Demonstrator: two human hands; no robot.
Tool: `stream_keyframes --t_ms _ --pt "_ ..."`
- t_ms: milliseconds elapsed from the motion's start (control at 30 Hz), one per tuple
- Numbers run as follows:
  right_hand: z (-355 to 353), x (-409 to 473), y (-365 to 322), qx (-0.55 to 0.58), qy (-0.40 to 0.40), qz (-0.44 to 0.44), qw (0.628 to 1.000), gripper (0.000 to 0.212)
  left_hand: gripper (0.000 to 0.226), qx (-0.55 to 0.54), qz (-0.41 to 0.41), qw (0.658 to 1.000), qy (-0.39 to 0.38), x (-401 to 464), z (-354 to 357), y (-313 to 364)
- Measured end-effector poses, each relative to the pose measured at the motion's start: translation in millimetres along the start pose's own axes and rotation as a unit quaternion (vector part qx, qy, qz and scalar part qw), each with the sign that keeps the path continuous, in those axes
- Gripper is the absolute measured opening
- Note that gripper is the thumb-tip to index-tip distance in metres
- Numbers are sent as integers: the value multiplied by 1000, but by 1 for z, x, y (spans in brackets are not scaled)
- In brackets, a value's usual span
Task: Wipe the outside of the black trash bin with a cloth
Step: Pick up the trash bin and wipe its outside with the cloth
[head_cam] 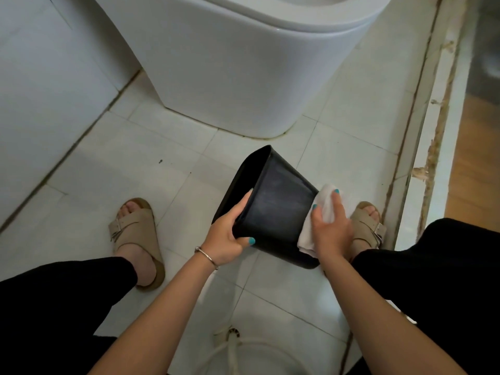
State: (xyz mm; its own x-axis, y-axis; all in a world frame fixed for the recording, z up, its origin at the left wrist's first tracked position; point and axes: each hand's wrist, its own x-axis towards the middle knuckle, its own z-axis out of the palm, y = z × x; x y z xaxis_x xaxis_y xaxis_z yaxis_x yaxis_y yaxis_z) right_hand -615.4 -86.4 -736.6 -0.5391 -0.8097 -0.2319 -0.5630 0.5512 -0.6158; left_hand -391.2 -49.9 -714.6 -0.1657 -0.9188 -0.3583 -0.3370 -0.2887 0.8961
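The black trash bin (273, 209) is tipped on its side above the tiled floor, its open mouth facing left and away from me. My left hand (230, 236) grips the bin's rim, fingers inside and thumb on the outer wall. A white cloth (322, 212) lies against the bin's base end on the right. My right hand (331, 228) presses the cloth onto the bin with fingers spread over it.
A white toilet (230, 63) stands just beyond the bin. My feet in tan sandals (138, 234) rest on the tiles on both sides. A raised worn threshold (430, 147) runs along the right. A white hose (230, 347) lies on the floor near me.
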Motion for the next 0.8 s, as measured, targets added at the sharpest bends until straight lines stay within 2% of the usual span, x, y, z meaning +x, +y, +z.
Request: stream_keyframes --t_ms 133,333,467,567,667,800 --pt "4 -9 -27 -16 -4 -32 999 58 100 26 12 999 19 2 3 8" --pt "17 -41 -88 60 -62 -137 987 57 99 94 38 994 51 6 3 21" --pt "18 -42 -90 83 -96 -171 977 57 100 107 37 992 63 3 4 22" --pt "20 -38 -73 46 -90 -199 975 56 104 100 28 992 67 1 2 17" --pt "19 -27 -50 18 -74 -166 983 57 104 66 20 996 64 -2 1 13" --pt "12 -7 -16 3 -44 -98 994 56 100 72 26 996 40 -2 4 15"
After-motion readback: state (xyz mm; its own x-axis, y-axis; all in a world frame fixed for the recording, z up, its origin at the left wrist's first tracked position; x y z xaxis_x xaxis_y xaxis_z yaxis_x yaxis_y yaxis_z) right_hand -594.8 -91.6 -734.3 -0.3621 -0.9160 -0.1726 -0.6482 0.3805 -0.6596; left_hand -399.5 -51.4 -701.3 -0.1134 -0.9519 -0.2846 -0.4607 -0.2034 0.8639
